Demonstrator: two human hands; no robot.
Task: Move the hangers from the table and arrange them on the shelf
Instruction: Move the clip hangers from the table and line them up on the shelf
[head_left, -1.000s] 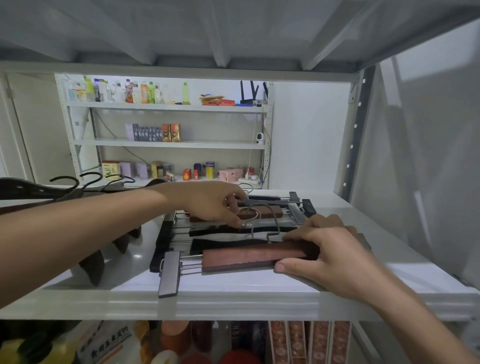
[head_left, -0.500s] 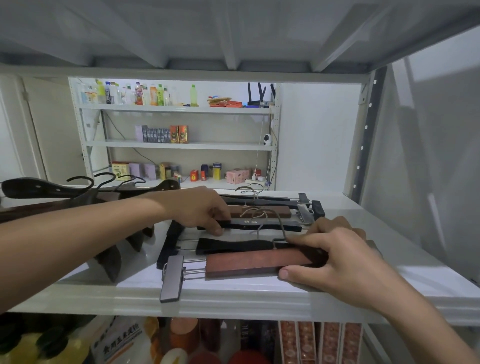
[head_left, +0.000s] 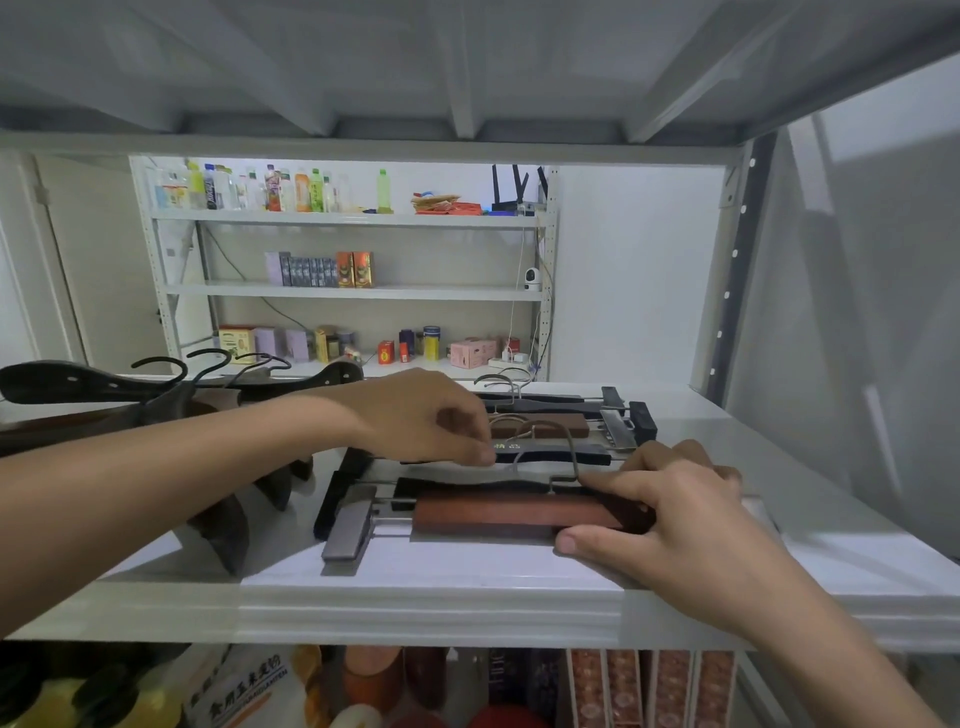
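Our right hand (head_left: 670, 525) grips the reddish hanger (head_left: 511, 513) at the shelf's (head_left: 431, 603) six-o'clock edge; left fingers (head_left: 480, 453) pinch a wire hook (head_left: 524, 441). Tugging could tangle hooks or tip it off.

Small pale characters, too blurred to read, on the black hanger bar (head_left: 550, 452) just right of the left hand's (head_left: 421, 415) fingertips; large dark Chinese print, only partly legible, on a white bag (head_left: 239, 696) on the shelf below the left forearm.

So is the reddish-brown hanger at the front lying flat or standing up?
Lying flat: the reddish-brown hanger rests lengthwise on the shelf.
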